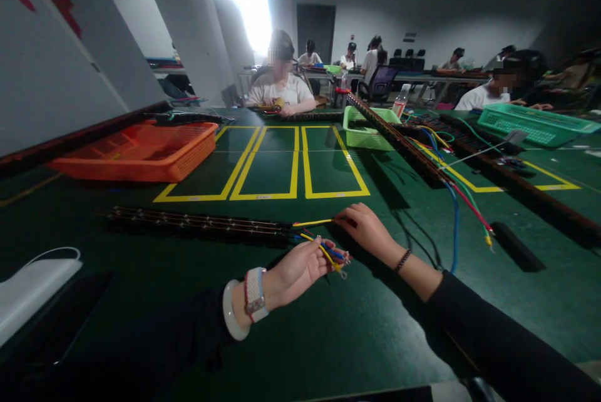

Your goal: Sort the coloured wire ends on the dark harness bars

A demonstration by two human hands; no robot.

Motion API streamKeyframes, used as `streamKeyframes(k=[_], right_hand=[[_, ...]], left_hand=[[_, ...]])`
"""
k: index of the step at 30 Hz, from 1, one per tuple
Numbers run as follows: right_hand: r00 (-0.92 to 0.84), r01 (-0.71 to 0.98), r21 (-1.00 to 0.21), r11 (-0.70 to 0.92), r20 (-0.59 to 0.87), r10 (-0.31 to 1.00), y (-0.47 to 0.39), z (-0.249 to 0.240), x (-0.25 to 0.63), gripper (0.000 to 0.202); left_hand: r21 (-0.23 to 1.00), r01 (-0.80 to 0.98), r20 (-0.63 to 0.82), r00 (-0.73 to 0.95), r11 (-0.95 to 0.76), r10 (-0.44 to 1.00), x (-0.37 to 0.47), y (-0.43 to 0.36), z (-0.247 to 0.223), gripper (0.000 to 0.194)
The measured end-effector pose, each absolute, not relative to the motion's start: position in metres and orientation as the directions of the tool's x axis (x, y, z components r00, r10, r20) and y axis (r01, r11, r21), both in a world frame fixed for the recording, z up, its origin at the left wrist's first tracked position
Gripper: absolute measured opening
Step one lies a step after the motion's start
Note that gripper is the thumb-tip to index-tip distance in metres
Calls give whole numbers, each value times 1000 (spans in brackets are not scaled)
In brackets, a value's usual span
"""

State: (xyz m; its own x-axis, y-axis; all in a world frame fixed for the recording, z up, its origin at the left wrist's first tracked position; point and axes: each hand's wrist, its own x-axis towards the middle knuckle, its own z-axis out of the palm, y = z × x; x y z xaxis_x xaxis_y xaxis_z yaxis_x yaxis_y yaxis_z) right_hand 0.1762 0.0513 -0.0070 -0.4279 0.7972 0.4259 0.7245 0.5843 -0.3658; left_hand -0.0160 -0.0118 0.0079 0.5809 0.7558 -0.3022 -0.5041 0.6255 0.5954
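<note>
A long dark strip with thin metal rods lies on the green table, and coloured wires come out of its right end. My left hand, palm up, has its fingers curled round several blue and yellow wires with ring-shaped metal ends. The fingertips of my right hand pinch the far end of one yellow wire, which runs nearly straight from the strip. The tip of that wire is hidden by the fingers.
An orange basket stands at the left, beyond the strip. Yellow-taped rectangles mark the table. A green basket, more long strips and loose wires are at the right. A person sits across the table.
</note>
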Motion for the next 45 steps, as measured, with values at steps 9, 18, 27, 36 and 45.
streamKeyframes(k=[9, 18, 27, 36, 45], right_hand=[[-770, 425, -35, 905, 511, 382, 16, 23, 180, 34], [-942, 247, 276, 929, 293, 164, 13, 28, 175, 24], [-733, 368, -214, 905, 532, 424, 18, 15, 175, 21], [-598, 482, -471, 738, 439, 671, 25, 4, 176, 22], [-636, 521, -407, 750, 401, 659, 25, -1, 179, 25]], left_hand=[[567, -523, -353, 544, 637, 761, -16, -12, 7, 19], [556, -550, -305, 563, 623, 769, -15, -11, 9, 22], [562, -562, -296, 548, 607, 782, -14, -10, 5, 27], [655, -485, -316, 520, 579, 793, -13, -12, 7, 30], [660, -465, -347, 508, 590, 788, -13, -11, 2, 33]])
